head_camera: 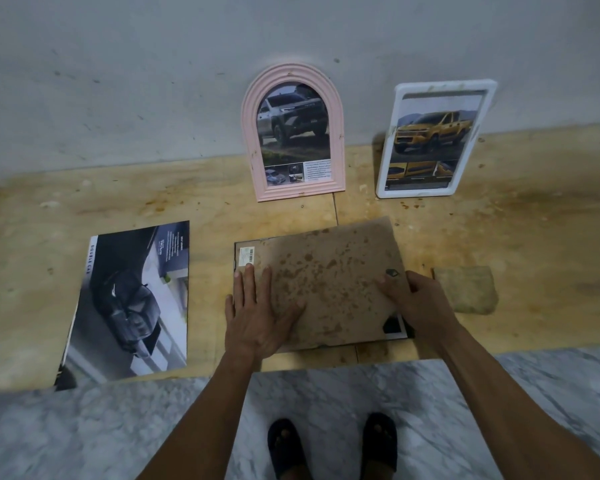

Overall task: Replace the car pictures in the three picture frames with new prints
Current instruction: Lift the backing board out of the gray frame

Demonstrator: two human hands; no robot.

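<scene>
Left hand point(257, 317) flat, fingers straight, pressing the stained backing board point(326, 282); right hand point(416, 303) gripping its right edge over the black frame point(400, 327) lying face down on the bench point(499, 220). Best squared into the frame before pressing home. Loose print point(132, 303) left, reading "DOUBLE CAB". Beyond, pink arched frame point(293, 133) and white frame point(433, 140) against the wall.

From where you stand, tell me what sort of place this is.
Probably a home or a back room, not a proper workshop: a stained plywood worktop set against a bare scuffed wall, a marble-patterned floor below, and slippers on the person's feet.
</scene>
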